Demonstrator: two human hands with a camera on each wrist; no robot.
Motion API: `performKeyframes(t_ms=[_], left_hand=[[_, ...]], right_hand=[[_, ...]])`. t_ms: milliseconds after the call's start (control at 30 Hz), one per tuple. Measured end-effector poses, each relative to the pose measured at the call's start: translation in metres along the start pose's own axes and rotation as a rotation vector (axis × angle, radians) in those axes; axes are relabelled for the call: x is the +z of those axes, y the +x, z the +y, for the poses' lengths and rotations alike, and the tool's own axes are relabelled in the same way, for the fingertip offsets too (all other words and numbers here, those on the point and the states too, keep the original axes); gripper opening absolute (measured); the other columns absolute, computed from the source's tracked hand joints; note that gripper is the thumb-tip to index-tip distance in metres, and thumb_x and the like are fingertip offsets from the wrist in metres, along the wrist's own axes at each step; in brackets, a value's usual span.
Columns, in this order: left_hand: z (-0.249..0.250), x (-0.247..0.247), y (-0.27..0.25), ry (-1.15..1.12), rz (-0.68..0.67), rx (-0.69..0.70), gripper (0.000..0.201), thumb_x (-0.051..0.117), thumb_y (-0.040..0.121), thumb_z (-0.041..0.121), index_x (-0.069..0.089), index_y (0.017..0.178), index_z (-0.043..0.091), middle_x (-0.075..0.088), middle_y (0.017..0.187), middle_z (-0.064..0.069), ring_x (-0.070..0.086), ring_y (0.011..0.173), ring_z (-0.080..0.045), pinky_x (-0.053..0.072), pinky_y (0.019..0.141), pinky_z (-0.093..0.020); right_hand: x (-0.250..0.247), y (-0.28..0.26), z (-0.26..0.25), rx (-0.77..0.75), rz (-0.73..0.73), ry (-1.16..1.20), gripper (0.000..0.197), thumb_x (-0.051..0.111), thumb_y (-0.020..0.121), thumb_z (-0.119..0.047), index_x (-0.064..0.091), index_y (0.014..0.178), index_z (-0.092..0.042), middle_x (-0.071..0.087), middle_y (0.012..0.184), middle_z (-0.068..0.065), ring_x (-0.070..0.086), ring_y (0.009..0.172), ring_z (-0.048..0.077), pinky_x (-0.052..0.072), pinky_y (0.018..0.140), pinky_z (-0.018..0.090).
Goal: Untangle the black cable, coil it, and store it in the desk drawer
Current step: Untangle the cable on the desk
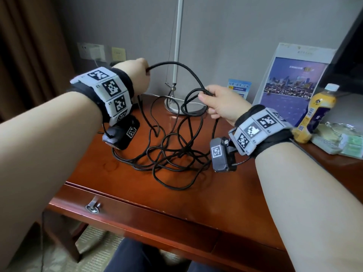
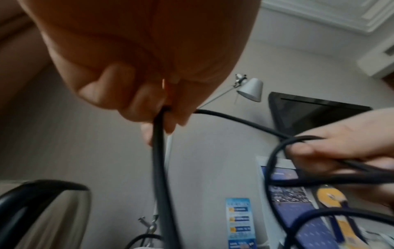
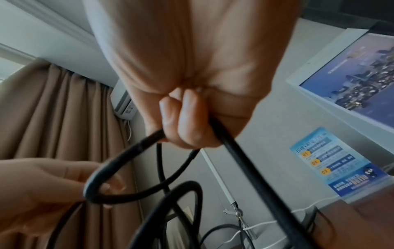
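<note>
While most of the black cable (image 1: 172,152) lies as a loose tangle on the tabletop (image 1: 225,193), both hands lift a stretch clear, likely to trace one run free. Drawer (image 1: 137,214) below looks closed, knob forward. Left hand (image 1: 135,73) raised, fingers (image 2: 147,102) curled round the cable, which hangs straight down from the fist. Right hand (image 1: 222,103) lower, fingers (image 3: 187,121) pinching two or three looped strands together. Cable: thin, matte, limp; many crossings, no coil yet.

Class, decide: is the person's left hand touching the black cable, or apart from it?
Touching. In the left wrist view the left hand has curled fingers closed round the black cable, which emerges directly from its grip.
</note>
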State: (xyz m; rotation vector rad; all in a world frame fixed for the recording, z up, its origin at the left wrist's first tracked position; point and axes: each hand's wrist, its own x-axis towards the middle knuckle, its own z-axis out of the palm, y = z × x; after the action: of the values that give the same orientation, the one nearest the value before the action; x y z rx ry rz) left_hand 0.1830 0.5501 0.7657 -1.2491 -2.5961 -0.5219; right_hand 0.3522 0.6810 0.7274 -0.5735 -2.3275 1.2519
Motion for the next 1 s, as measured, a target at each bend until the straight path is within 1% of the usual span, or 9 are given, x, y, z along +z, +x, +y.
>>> performKeyframes(t_ms=[133,200,300,467,600,700,833,933,1000], left_hand=[[0.026,0.003,-0.004,0.081,-0.055,0.178,0.037,0.042,0.094,0.021,0.051,0.129,0.018,0.056,0.127,-0.014,0.053,0.113,-0.033,0.042,0.090,-0.036],[0.042,0.003,-0.008,0.017,-0.081,0.306,0.036,0.040,0.097,0.026,0.052,0.130,0.021,0.057,0.129,-0.005,0.051,0.117,-0.026,0.039,0.095,-0.031],[0.053,0.005,-0.008,0.013,-0.125,0.378,0.033,0.039,0.098,0.029,0.064,0.113,0.012,0.063,0.105,-0.005,0.052,0.092,-0.021,0.038,0.082,-0.030],[0.033,-0.005,0.002,-0.080,0.018,0.269,0.029,0.041,0.097,0.024,0.064,0.095,0.008,0.052,0.087,-0.005,0.047,0.085,-0.023,0.030,0.072,-0.025],[0.015,-0.009,0.007,-0.175,0.139,0.147,0.025,0.040,0.097,0.019,0.060,0.088,0.007,0.048,0.088,-0.009,0.045,0.085,-0.026,0.037,0.076,-0.032],[0.006,-0.011,0.008,-0.253,0.180,0.049,0.022,0.038,0.097,0.020,0.055,0.085,0.012,0.049,0.088,-0.011,0.043,0.082,-0.025,0.034,0.072,-0.031],[-0.008,-0.009,0.012,-0.274,0.205,-0.038,0.031,0.036,0.097,0.022,0.060,0.099,0.002,0.062,0.099,-0.018,0.057,0.097,-0.034,0.044,0.084,-0.035],[-0.004,-0.006,0.016,-0.149,-0.014,-0.180,0.035,0.044,0.096,0.019,0.053,0.121,-0.005,0.057,0.121,-0.022,0.053,0.114,-0.036,0.044,0.093,-0.044],[0.001,-0.003,0.006,-0.044,-0.083,-0.221,0.043,0.041,0.097,0.022,0.043,0.136,0.005,0.051,0.131,-0.014,0.049,0.122,-0.029,0.042,0.099,-0.037]], right_hand=[[0.008,0.001,-0.008,-0.012,0.045,-0.331,0.017,0.045,0.097,-0.024,0.055,0.085,-0.018,0.035,0.059,-0.003,0.034,0.050,0.012,0.035,0.051,0.024],[0.011,0.001,-0.012,-0.068,0.081,-0.497,0.018,0.045,0.097,-0.027,0.059,0.096,-0.016,0.043,0.062,-0.004,0.040,0.054,0.010,0.036,0.053,0.017],[0.010,0.002,-0.014,-0.136,0.106,-0.555,0.022,0.046,0.096,-0.028,0.061,0.101,-0.014,0.050,0.070,-0.003,0.043,0.059,0.010,0.031,0.045,0.008],[-0.001,0.006,0.004,-0.092,0.110,-0.389,0.023,0.044,0.095,-0.023,0.054,0.074,-0.024,0.057,0.074,-0.001,0.041,0.053,0.009,0.037,0.060,0.027],[-0.004,0.007,0.011,-0.054,0.180,-0.455,0.020,0.039,0.097,-0.017,0.054,0.086,-0.022,0.053,0.076,-0.013,0.041,0.059,0.000,0.032,0.050,0.007],[-0.004,0.007,0.017,-0.059,0.192,-0.422,0.020,0.038,0.098,-0.016,0.058,0.096,-0.019,0.059,0.085,-0.009,0.042,0.060,0.000,0.033,0.054,0.014],[-0.006,0.009,0.027,-0.031,0.212,-0.349,0.023,0.037,0.098,-0.015,0.058,0.106,-0.020,0.060,0.092,-0.007,0.044,0.062,-0.001,0.034,0.058,0.018],[-0.018,0.010,0.034,0.050,0.357,-0.330,0.029,0.032,0.098,-0.015,0.059,0.108,-0.017,0.061,0.095,0.000,0.053,0.076,0.011,0.039,0.068,0.024],[-0.030,0.010,0.044,0.163,0.459,-0.373,0.030,0.031,0.098,-0.016,0.060,0.101,-0.015,0.063,0.096,0.004,0.055,0.087,0.019,0.040,0.072,0.026]])
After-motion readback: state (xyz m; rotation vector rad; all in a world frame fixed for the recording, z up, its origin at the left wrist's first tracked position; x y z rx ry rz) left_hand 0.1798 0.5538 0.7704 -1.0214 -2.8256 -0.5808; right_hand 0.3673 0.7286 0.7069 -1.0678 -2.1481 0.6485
